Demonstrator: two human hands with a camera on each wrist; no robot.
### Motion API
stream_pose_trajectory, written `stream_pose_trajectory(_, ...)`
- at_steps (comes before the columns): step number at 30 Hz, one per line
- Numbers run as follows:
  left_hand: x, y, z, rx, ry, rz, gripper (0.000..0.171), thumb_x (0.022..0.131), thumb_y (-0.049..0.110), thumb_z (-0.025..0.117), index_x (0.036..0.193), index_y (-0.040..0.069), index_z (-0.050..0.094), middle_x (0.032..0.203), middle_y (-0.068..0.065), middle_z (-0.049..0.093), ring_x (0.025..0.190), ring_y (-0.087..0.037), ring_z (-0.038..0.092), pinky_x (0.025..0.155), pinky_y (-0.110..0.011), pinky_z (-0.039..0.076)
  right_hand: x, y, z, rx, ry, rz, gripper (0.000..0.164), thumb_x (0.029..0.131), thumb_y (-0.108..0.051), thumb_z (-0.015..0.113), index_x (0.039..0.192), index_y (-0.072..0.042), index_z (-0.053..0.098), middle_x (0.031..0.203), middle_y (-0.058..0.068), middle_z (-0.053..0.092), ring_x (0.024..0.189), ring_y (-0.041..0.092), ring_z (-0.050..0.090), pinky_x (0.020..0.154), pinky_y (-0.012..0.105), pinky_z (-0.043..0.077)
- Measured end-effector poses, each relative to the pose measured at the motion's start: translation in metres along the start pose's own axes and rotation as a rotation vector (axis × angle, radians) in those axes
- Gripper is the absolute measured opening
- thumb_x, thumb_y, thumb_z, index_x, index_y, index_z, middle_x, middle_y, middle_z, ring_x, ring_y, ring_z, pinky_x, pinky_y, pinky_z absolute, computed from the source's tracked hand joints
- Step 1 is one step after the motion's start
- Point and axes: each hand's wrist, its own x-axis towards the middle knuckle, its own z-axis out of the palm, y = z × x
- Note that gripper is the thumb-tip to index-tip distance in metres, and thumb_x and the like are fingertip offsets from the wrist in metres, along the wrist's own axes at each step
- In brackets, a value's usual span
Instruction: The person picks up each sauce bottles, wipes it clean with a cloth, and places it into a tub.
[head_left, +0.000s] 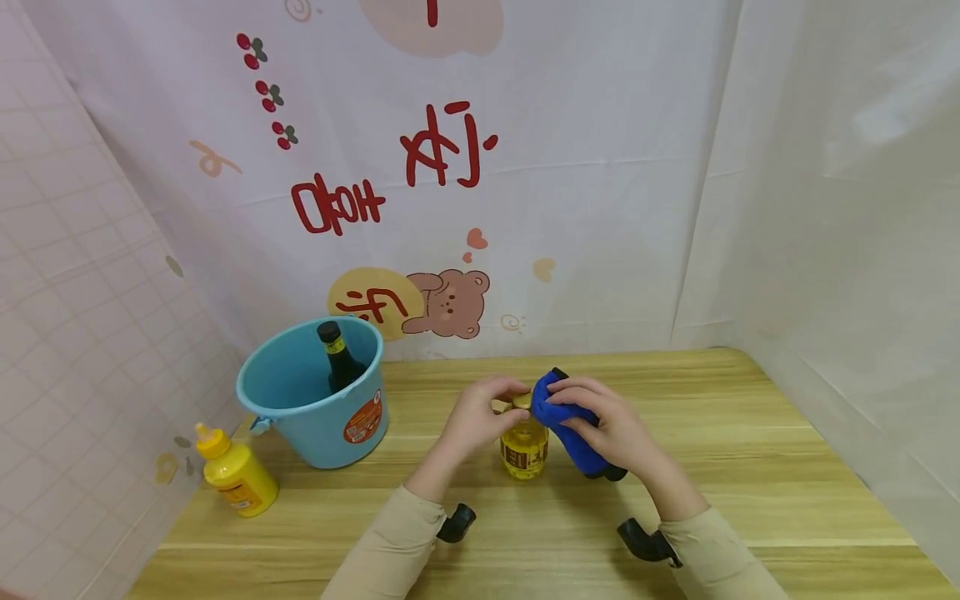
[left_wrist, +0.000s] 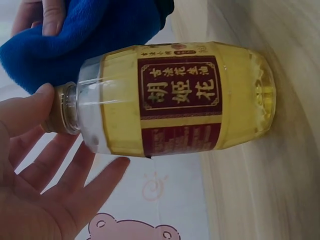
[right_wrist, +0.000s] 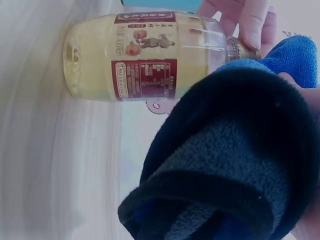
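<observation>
A bottle of yellow cooking oil (head_left: 525, 457) with a dark red label stands upright on the wooden table. My left hand (head_left: 482, 414) pinches its gold cap (left_wrist: 60, 111) between thumb and fingers, the other fingers spread beside the neck in the left wrist view. Just to the right, my right hand (head_left: 613, 423) grips a blue cloth (head_left: 577, 446) with black edging. The bunched upper part of the cloth lies right at the bottle's cap, while its lower end hangs down beside the bottle. In the right wrist view, the folded cloth (right_wrist: 220, 150) hides much of the right hand.
A light blue bucket (head_left: 322, 433) at the back left contains a dark bottle (head_left: 343, 367) with a black cap. Beside it stands a yellow squeeze bottle (head_left: 243, 482). White printed sheets (head_left: 600, 208) hang behind and along both sides of the table (head_left: 750, 467).
</observation>
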Motion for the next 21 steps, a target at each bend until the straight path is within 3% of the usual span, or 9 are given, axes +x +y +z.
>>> stream_pose_trajectory(4, -0.0012, -0.0014, 0.0023, -0.003, 0.027, 0.004, 0.024, 0.089, 0.01, 0.076, 0.113, 0.01, 0.073, 0.108, -0.002, 0.07, 0.099, -0.019, 0.064, 0.077, -0.026, 0.056, 0.0022, -0.0003, 0.0048, -0.011, 0.003, -0.024, 0.049, 0.076, 0.014, 0.077, 0.115, -0.015, 0.069, 0.126, 0.006, 0.062, 0.115, 0.029, 0.06, 0.098, 0.024, 0.047)
stream_pose_trajectory(9, -0.0017, -0.0019, 0.0045, -0.014, 0.044, 0.005, 0.023, 0.088, 0.008, 0.076, 0.111, 0.01, 0.073, 0.107, -0.003, 0.07, 0.098, -0.02, 0.065, 0.076, -0.023, 0.055, 0.0008, 0.0008, 0.0077, -0.02, 0.003, -0.019, 0.049, 0.076, 0.014, 0.077, 0.113, -0.015, 0.069, 0.125, 0.006, 0.062, 0.114, 0.031, 0.06, 0.097, 0.027, 0.048)
stream_pose_trajectory(15, -0.0017, -0.0026, 0.0052, -0.005, 0.05, 0.002, 0.023, 0.088, 0.009, 0.076, 0.111, 0.01, 0.072, 0.107, -0.004, 0.07, 0.098, -0.021, 0.065, 0.077, -0.03, 0.057, -0.0007, 0.0012, 0.0084, -0.048, -0.016, -0.021, 0.047, 0.076, 0.014, 0.077, 0.112, -0.015, 0.069, 0.124, 0.006, 0.063, 0.112, 0.03, 0.061, 0.09, 0.042, 0.053)
stream_pose_trajectory(21, -0.0023, -0.003, 0.0058, -0.012, 0.057, 0.021, 0.023, 0.088, 0.009, 0.076, 0.111, 0.01, 0.072, 0.107, -0.004, 0.07, 0.098, -0.02, 0.065, 0.078, -0.037, 0.058, -0.004, 0.0021, 0.0095, -0.076, -0.034, -0.033, 0.045, 0.075, 0.013, 0.078, 0.11, -0.013, 0.069, 0.124, 0.006, 0.063, 0.11, 0.031, 0.062, 0.086, 0.046, 0.054)
